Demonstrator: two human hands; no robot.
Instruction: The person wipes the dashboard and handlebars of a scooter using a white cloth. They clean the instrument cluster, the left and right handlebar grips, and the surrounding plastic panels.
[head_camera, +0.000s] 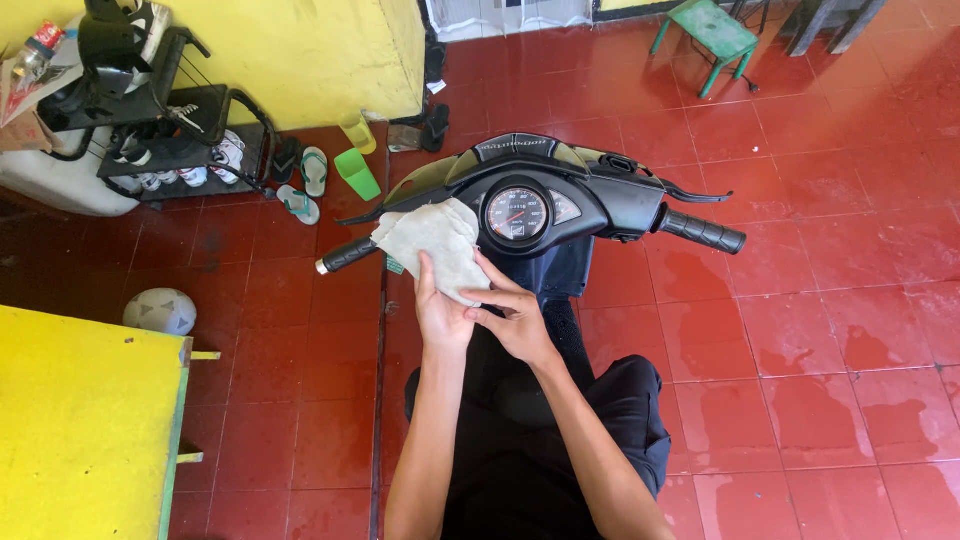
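cloth gripped by left hand and right hand | draped beside speedometer on scooter | best kept flat, pressed evenly across panel

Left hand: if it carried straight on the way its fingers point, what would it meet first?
The left hand points up the frame under the pale cloth it holds. Beyond the cloth, it would probably meet the scooter's left handlebar by the dash, though depth is unclear.

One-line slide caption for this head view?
Both hands, left and right, hold a pale cloth against a scooter's handlebar.
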